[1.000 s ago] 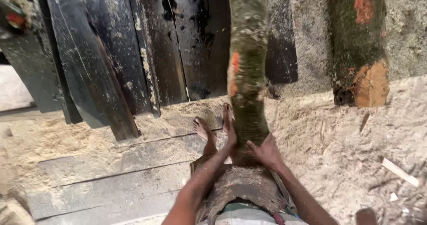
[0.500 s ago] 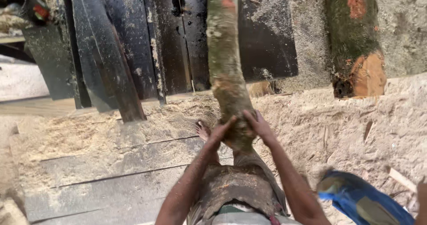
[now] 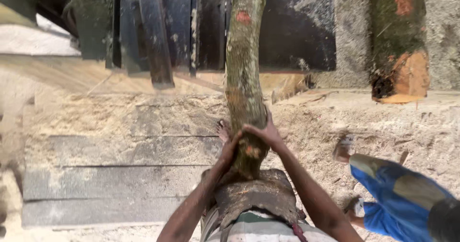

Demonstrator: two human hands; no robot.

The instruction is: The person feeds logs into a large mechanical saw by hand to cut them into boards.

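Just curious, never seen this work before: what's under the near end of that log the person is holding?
The log's near end rests on a dark, sawdust-caked pad at the person's waist. Left hand and right hand clasp it. A bare foot shows beside it; the ground beneath is hidden.

We note open sawdust floor (image 3: 120,117) left of the log (image 3: 244,79); dark planks (image 3: 158,31) block ahead, a co-worker's leg (image 3: 397,199) crowds right.

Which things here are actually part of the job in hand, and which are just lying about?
In hand:
- log, bark on, gripped at its near end
- left hand and right hand, clasped round it

Lying about:
- dark planks leaning at the back
- short cut log on the right
- sawdust-covered boards
- another person's blue-clad leg
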